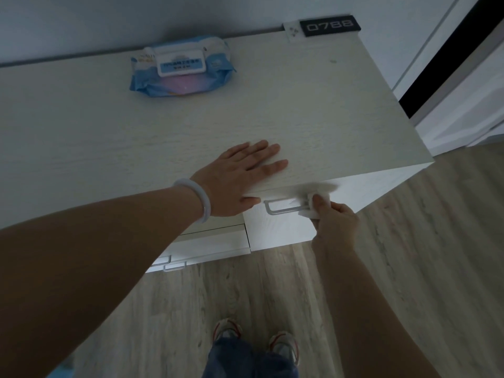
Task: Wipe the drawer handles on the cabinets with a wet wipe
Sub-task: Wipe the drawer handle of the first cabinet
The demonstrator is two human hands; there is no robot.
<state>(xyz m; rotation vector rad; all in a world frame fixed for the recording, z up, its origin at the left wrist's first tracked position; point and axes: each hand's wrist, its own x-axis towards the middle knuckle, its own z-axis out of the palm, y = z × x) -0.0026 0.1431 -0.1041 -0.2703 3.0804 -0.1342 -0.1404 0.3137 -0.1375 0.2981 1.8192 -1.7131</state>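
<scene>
My right hand (pixel 334 222) pinches a folded white wet wipe (pixel 317 204) against the right end of a silver bar handle (pixel 283 208) on the top right drawer front. My left hand (pixel 240 177) lies flat with straight fingers on the white cabinet top (pixel 136 126), its thumb over the front edge just left of that handle. Lower left, two more drawer handles (pixel 170 264) show under my left forearm, on drawers that stick out slightly.
A blue pack of wet wipes (pixel 181 68) lies at the back of the cabinet top. A black number plate (pixel 328 25) and a small white tag sit at the back right corner. Wooden floor and my shoes (pixel 256 339) lie below.
</scene>
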